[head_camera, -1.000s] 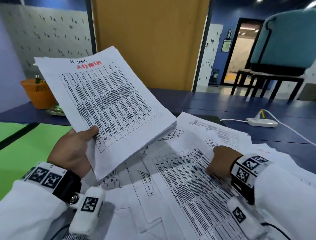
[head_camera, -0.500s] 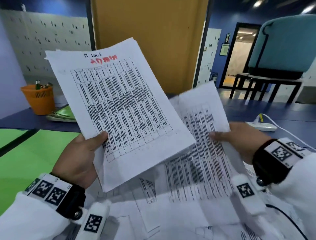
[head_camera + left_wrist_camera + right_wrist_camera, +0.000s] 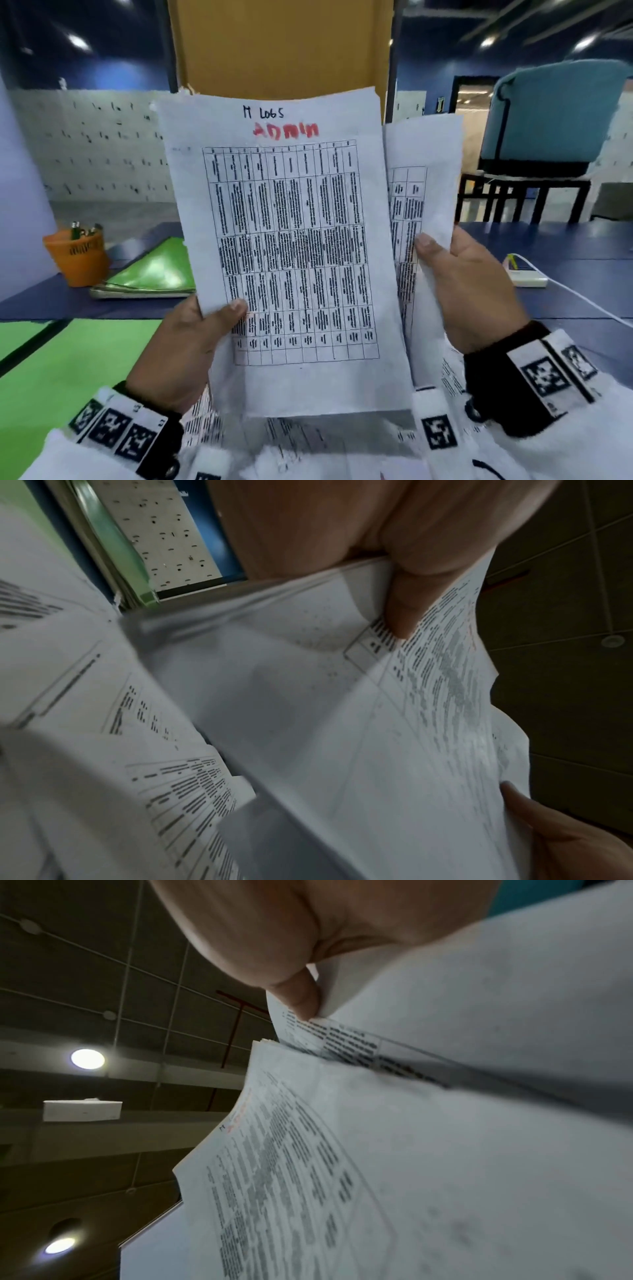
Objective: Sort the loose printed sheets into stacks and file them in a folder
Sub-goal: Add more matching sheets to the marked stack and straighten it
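Far left on the blue table (image 3: 565,240) I see an orange pot (image 3: 79,257) with a few pens standing in it, and just beside it to the right a green folder (image 3: 154,270) lying flat and closed on the tabletop; a green mat (image 3: 68,359) covers the near left part of the surface. My left hand (image 3: 185,346) is raised in front of me and grips a stack of printed sheets (image 3: 294,260) at its lower left edge, thumb on the printed face, the other fingers hidden behind the paper. The stack is held upright, well above the table; its top page carries a ruled grid of text with "M LOGS" handwritten in black and "ADMIN" in red above it. The left wrist view shows the thumb pressed on a corner cell of the grid. Behind the stack's right edge stands a single sheet (image 3: 424,164), also printed with a grid, partly covered by the stack. My right hand (image 3: 469,291) holds that sheet, thumb on its front near the left margin; the right wrist view confirms a pinch on the paper edge. Below both hands, loose printed pages (image 3: 308,442) lie scattered and overlapping on the table, blurred. Far right, a white power strip (image 3: 525,278) with its cable rests on the table.
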{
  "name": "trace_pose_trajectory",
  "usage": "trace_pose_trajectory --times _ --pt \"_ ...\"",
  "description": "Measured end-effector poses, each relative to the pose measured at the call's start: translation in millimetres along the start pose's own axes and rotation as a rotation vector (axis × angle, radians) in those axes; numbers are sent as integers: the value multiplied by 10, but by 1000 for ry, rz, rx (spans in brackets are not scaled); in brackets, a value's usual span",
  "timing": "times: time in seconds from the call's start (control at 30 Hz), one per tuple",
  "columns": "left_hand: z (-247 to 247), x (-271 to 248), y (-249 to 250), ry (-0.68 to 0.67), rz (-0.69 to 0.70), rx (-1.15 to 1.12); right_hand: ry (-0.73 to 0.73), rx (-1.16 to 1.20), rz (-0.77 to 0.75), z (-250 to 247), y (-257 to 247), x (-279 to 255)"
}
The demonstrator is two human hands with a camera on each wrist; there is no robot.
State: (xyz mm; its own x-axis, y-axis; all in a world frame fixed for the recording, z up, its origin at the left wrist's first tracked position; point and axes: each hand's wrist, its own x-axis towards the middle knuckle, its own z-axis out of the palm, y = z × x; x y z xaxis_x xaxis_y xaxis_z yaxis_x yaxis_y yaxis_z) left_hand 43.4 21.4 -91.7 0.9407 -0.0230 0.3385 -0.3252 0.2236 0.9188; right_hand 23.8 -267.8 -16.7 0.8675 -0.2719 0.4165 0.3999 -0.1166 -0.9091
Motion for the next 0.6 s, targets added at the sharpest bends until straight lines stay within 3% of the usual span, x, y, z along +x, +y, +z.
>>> trace_pose_trajectory --times 0.1,0.3,0.43,0.6 --pt "61 3 -23 -17 12 -97 40 11 6 7 94 0" --pt "121 -24 -40 -27 15 -69 37 -22 -3 47 207 -26" --pt "151 -46 -212 -5 -52 -88 -67 113 -25 100 131 -148" --pt "158 -91 -298 -23 -58 -46 -207 -117 -142 190 177 -300"
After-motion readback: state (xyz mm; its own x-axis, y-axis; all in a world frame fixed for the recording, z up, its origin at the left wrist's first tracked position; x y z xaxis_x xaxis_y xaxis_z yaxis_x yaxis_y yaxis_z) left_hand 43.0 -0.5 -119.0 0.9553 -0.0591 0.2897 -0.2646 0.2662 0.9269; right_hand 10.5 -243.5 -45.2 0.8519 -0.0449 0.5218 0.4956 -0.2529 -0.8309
